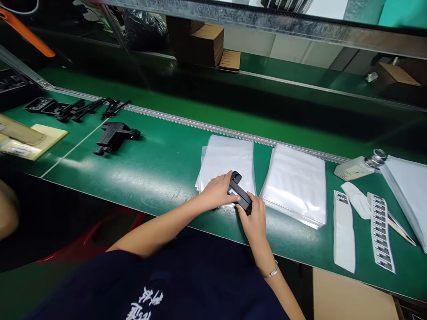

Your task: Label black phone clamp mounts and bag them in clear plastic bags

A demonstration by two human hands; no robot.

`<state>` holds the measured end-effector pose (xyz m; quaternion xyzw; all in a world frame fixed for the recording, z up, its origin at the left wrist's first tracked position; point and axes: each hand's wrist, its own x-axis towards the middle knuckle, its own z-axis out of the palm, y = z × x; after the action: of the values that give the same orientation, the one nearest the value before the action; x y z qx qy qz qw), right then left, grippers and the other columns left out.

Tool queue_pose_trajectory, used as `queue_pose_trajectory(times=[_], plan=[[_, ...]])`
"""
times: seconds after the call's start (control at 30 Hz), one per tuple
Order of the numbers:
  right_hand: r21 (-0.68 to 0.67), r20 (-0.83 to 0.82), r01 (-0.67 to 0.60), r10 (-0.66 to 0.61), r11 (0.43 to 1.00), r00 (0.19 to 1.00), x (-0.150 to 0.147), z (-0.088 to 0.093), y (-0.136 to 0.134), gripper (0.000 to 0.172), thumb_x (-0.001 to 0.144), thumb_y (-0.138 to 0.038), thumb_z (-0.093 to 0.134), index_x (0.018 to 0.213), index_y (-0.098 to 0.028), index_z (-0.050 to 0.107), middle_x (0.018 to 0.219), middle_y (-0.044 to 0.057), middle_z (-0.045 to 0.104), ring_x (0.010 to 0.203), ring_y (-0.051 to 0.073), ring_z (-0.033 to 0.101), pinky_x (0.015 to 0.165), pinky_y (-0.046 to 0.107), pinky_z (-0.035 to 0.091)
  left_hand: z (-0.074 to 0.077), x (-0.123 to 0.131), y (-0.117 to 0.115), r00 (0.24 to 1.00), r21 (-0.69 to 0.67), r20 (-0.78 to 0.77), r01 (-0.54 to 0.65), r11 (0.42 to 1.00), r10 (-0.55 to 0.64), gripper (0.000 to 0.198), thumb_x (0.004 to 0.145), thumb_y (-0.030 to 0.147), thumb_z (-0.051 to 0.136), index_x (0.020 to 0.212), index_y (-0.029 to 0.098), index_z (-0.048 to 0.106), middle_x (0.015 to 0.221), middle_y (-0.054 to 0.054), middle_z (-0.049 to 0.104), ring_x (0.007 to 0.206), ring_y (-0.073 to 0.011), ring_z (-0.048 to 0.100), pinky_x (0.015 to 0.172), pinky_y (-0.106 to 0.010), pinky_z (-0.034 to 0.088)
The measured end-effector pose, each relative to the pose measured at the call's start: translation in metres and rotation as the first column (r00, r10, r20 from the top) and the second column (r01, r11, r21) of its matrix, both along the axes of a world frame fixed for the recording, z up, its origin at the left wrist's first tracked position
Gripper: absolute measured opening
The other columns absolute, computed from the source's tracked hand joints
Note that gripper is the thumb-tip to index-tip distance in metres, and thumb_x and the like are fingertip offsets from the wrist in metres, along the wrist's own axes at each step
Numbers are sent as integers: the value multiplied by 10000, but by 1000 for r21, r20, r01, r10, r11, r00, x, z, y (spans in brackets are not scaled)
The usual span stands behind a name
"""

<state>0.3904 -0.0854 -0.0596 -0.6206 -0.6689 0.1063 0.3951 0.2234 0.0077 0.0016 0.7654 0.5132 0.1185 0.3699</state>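
Your glossy green workbench (150, 169) carries two stacks of clear plastic bags (295, 184); left of them lies a black plastic bracket (113, 135), right white label strips (380, 231).

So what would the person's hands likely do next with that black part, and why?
Probably slide the black part into the top bag of the left stack of clear bags. Both the left hand and right hand grip it right over that stack, so bagging seems the nearest small step.

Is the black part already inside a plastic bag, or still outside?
Outside: both hands hold the black part bare on top of the bag stack.
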Motion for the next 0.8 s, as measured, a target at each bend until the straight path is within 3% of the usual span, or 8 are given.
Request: queue_pose_trajectory(times=[0.07,0.23,0.37,0.47,0.57,0.7,0.8], plan=[[10,14,-1,1,1000,1000,-1,1,-1,420,923,-405,537,1280,-189,489,1098,132,583,1026,281,551,887,497,489,-3,-1,1,999,4,30,-17,1000,17,741,773,362,604,1434,143,350,1406,-161,507,1259,-363,494,1034,-490,410],[0,68,5,-5,1000,998,-3,-1,0,467,929,-400,531,1319,-154,456,1180,176,572,1099,303,539,905,505,488,-10,-23,11,971,-133,221,-61,989,90,531,897,343,410,1397,163,389,1396,-126,538,1248,-248,539,1049,-394,421],[-34,29,-6,7,999,1000,5,2,-1,397,922,-415,543,1231,-169,513,1082,142,622,1001,286,585,862,493,510,-14,-42,1,957,30,206,-216,976,205,347,915,320,384,1168,165,566,1202,-102,645,1099,-220,605,957,-356,465],[16,18,40,-40,999,999,17,20,-8,385,918,-413,557,1223,-182,515,1071,128,622,987,277,595,843,477,522,-20,-46,-21,998,130,26,-61,990,58,243,915,279,407,956,186,627,999,-72,669,962,-221,615,869,-351,476],[191,74,46,-61,980,995,29,49,-16,414,909,-384,590,1267,-201,495,1076,119,626,980,269,602,827,457,525,-31,-43,-40,984,234,-152,131,963,-97,212,846,281,563,1032,193,614,1075,-82,635,1011,-264,574,875,-390,451],[451,201,1,-103,893,974,38,84,-24,490,881,-312,657,1316,-169,481,1044,132,636,959,267,610,810,423,523,-42,-36,-50,957,339,-277,183,923,-88,279,793,242,661,1059,199,589,1082,-83,604,1029,-283,552,881,-404,428],[531,253,-10,-148,847,956,38,95,-28,527,879,-312,666,1342,-151,473,1019,136,637,938,266,620,800,410,527,-44,-33,-48,948,344,-303,199,918,-91,257,803,200,667,1047,201,586,1041,-74,608,1008,-271,557,869,-384,429]])
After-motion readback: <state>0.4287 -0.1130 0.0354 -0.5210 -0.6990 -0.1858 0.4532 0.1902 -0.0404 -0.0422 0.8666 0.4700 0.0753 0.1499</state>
